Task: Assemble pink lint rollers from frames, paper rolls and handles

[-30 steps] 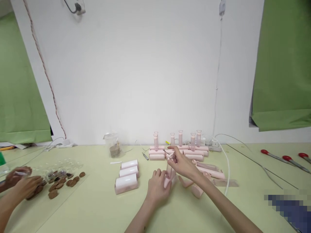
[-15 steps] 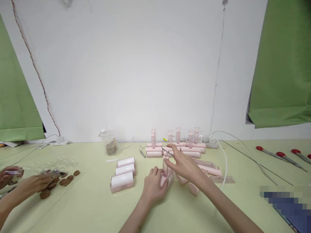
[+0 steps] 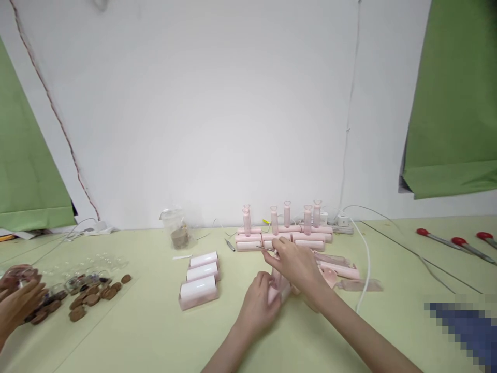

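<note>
My left hand (image 3: 259,303) is closed around a pale pink piece (image 3: 274,294) low in front of me. Just above and to the right, my right hand (image 3: 297,261) has its fingers bent round a thin metal tool (image 3: 264,248), whose tip points left. Its fingertips are at the top of the pink tube that rises from the held piece. Behind the hands, pink cylinders (image 3: 248,245) lie in rows, with clear pink tubes with heart-shaped tops (image 3: 274,221) upright among them. More pink parts (image 3: 341,269) lie right of my right hand.
Three white rolls in pink holders (image 3: 199,287) lie to the left. Behind them stands a bag with brown contents (image 3: 179,237). Another person's hands (image 3: 23,295) are by brown discs (image 3: 91,299) at far left. A white cable (image 3: 367,259) and red-handled tools (image 3: 462,242) are at right.
The view has shifted slightly. My right hand has come lower over the pink tube, nearer my left hand. The other person's hands have drawn back to the left from the brown discs.
</note>
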A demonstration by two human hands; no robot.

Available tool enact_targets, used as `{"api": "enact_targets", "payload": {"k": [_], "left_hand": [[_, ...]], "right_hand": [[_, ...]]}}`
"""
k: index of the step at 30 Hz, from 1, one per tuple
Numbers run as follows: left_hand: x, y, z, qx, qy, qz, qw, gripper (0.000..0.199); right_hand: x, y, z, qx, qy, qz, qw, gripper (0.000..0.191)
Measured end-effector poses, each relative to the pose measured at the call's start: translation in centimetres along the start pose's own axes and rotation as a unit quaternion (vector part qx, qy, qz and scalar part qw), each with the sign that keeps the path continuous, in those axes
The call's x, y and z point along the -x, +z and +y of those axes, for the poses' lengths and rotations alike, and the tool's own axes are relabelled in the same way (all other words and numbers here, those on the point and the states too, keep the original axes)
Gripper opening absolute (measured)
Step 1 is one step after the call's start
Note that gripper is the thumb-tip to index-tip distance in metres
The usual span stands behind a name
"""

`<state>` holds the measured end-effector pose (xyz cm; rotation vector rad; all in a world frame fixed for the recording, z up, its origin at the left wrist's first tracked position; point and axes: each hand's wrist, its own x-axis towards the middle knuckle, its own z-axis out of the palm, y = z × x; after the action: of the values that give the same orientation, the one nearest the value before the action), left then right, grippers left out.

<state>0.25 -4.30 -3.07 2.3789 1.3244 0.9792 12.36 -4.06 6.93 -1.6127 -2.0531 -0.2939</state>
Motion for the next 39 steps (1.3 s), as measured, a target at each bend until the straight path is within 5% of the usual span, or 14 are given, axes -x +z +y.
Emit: {"api": "enact_targets", "payload": {"k": [5,15,24,30,39], "left_hand": [[-0.4,-1.1,-0.2,0.013,-0.048,-0.093,0.994,0.03],[-1.2,-2.8,-2.2,-0.06,-0.028,-0.116,0.991,0.04],[-1.3,-3.8,-4.7,0.049,-0.121,-0.105,0.986,0.044],[-0.9,-3.7,-5.5,0.084,-0.083,-0.077,0.99,0.036],[0.7,-3.5,-6.4,0.208,-0.122,-0.048,0.969,0.043]], "right_hand": [[-0.2,0.1,1.3,-0.008,-0.034,-0.015,0.999,0.016],[-1.0,0.4,1.9,-0.124,-0.053,-0.056,0.989,0.019],[-2.7,2.6,8.6,-0.076,0.087,-0.118,0.986,0.029],[-2.2,4.9,10.0,0.005,0.096,-0.223,0.97,0.021],[-2.0,2.1,10.6,0.015,0.149,-0.317,0.936,0.021]]}}
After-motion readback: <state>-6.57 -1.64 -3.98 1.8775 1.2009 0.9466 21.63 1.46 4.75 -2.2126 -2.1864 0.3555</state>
